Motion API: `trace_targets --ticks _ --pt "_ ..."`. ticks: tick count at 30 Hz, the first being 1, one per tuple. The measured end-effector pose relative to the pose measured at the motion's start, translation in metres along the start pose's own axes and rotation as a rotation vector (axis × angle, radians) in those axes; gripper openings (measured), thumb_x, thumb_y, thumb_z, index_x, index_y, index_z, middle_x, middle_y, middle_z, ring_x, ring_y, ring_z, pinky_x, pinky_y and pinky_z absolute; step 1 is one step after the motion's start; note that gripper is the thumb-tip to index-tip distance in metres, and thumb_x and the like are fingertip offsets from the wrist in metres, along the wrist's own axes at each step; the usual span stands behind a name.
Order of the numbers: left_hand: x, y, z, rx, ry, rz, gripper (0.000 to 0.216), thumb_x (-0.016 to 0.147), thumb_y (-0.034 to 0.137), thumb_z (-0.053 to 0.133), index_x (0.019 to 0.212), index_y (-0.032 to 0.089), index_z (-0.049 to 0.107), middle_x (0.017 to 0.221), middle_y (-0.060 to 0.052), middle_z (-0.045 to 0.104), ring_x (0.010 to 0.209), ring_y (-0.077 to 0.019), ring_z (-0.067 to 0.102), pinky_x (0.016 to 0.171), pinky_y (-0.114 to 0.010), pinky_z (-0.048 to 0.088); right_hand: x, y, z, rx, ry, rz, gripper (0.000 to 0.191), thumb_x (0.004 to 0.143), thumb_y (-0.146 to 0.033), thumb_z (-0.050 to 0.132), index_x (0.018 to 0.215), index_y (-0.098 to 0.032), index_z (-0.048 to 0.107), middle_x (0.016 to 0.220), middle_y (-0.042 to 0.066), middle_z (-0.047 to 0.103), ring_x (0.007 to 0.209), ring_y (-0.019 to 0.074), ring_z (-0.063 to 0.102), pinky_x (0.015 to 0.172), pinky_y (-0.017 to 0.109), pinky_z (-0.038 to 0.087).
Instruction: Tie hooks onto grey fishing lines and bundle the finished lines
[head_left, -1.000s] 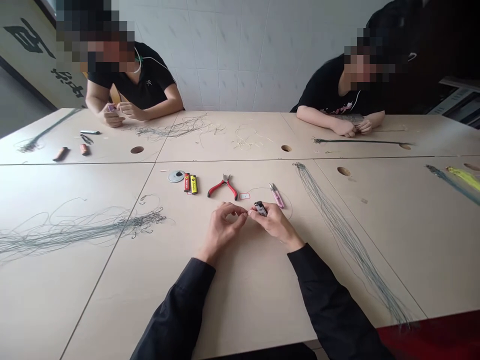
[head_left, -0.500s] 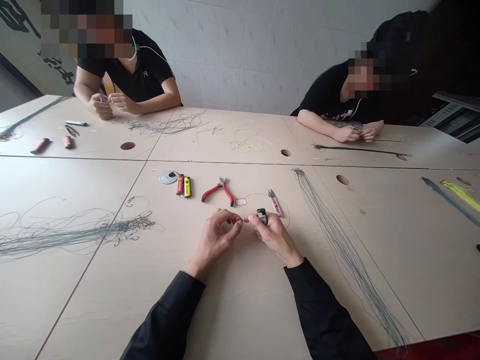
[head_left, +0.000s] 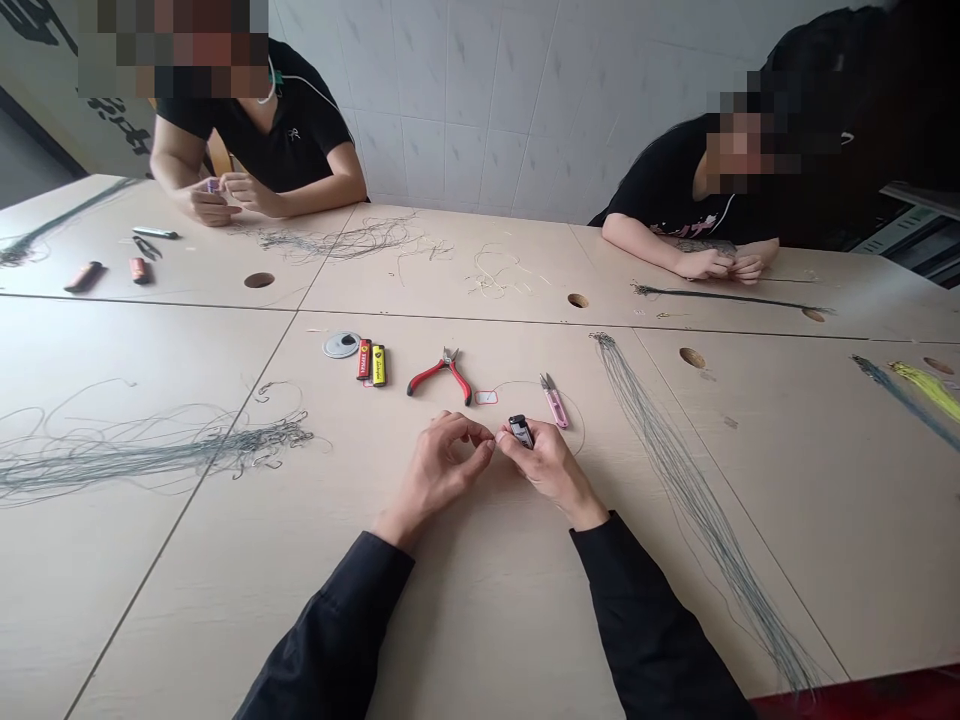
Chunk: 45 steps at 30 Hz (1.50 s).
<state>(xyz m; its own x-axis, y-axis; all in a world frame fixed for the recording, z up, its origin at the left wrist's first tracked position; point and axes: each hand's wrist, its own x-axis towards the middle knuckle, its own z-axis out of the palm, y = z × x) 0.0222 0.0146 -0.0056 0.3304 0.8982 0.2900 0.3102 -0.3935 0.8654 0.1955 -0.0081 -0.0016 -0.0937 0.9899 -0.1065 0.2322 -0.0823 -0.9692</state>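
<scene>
Black rectangular lighter is held tilted in the right hand, pinched closely by thumb and fingers, above the middle of a pale wood-look table. Long grey line bundles are laid out on the right, and a looser grey line tangle on the left. Left hand is closed to a narrow pinch, its fingertips just beside the lighter; any fine line held there is too small to tell. Red-handled pliers, pink thread snips and red and yellow lighters are placed beyond the hands.
</scene>
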Motion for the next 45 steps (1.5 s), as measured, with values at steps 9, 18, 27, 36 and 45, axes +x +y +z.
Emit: trace_targets --ticks 9,18,27,36,45 --pt "0.000 0.001 0.001 0.004 0.007 -0.029 0.007 0.084 0.020 0.062 0.077 0.020 0.062 0.077 0.001 0.066 0.075 -0.0142 0.059 0.074 -0.029 0.044 0.000 0.003 0.001 0.024 -0.033 0.007 0.032 0.092 -0.044 0.057 0.074 -0.019 0.049 0.062 -0.006 0.030 0.054 0.0095 0.026 0.049 0.023 0.023" --pt "0.000 0.000 0.003 -0.030 0.020 -0.087 0.003 0.081 0.019 0.059 0.079 0.019 0.060 0.080 0.000 0.065 0.073 -0.0133 0.056 0.068 -0.026 0.043 0.000 0.008 0.003 0.101 -0.007 0.020 0.035 0.091 -0.053 0.056 0.080 -0.019 0.052 0.062 -0.006 0.028 0.051 0.0095 0.026 0.046 0.023 0.023" --pt "0.002 0.003 -0.001 -0.111 0.044 -0.162 0.005 0.079 0.017 0.057 0.075 0.018 0.058 0.075 0.001 0.062 0.069 -0.0120 0.052 0.066 -0.026 0.040 -0.005 -0.008 0.008 0.367 0.011 0.101 0.041 0.097 -0.062 0.036 0.097 -0.023 0.051 0.064 -0.006 0.037 0.049 0.0094 0.025 0.042 0.020 0.024" --pt "-0.001 0.000 -0.001 -0.247 0.035 -0.218 0.013 0.084 0.026 0.061 0.075 0.017 0.060 0.070 0.002 0.060 0.060 -0.0098 0.042 0.059 -0.025 0.035 -0.005 -0.005 0.013 0.171 0.007 0.020 0.050 0.097 -0.064 0.036 0.088 -0.020 0.058 0.066 -0.003 0.042 0.054 0.0114 0.035 0.048 0.024 0.029" --pt "-0.001 -0.002 0.001 -0.355 0.029 -0.240 0.024 0.085 0.040 0.066 0.078 0.017 0.065 0.068 0.001 0.059 0.059 -0.0098 0.042 0.057 -0.024 0.034 -0.007 -0.006 0.014 0.086 0.146 -0.061 0.031 0.091 -0.051 0.059 0.099 -0.021 0.058 0.065 -0.006 0.034 0.053 0.0109 0.029 0.049 0.024 0.029"
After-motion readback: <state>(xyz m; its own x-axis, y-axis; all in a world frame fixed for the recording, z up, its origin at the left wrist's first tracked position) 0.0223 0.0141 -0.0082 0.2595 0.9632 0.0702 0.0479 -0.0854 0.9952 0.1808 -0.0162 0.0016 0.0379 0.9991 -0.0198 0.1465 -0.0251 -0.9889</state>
